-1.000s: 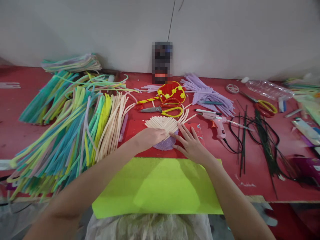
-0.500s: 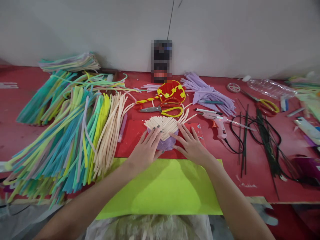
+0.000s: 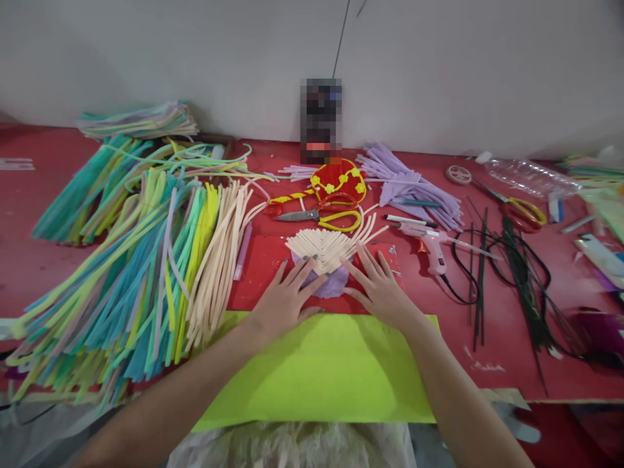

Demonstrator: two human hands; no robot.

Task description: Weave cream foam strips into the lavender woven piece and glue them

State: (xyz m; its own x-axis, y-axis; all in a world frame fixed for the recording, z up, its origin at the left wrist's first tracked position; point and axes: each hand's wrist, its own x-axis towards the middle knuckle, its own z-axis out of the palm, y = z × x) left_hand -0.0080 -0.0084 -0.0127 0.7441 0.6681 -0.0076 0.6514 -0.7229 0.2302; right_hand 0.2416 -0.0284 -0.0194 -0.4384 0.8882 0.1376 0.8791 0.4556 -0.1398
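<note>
A round lilac piece (image 3: 330,286) lies on a red board (image 3: 251,289), its upper part covered by cream pipe cleaners (image 3: 319,246) laid in a V pattern. My left hand (image 3: 287,296) rests with spread fingers at its left side, fingertips on the lower edge of the cream rows. My right hand (image 3: 377,286) lies at the right edge, fingers spread and touching the piece. Neither hand grips anything. Just behind the piece are scissors with yellow handles (image 3: 344,221) and a red fan shape with yellow flowers (image 3: 336,183).
Bundles of coloured pipe cleaners (image 3: 146,279) fill the left side. At right lie a pink glue gun (image 3: 433,252) with its cord, a lilac bundle (image 3: 414,192), dark green stems (image 3: 524,286) and a plastic bottle (image 3: 531,174). A lime sheet (image 3: 326,370) covers the front edge.
My left hand's fingers have spread and slid slightly lower on the piece, showing more of the cream rows. The right hand stays at the right edge. The whole view has shifted slightly.
</note>
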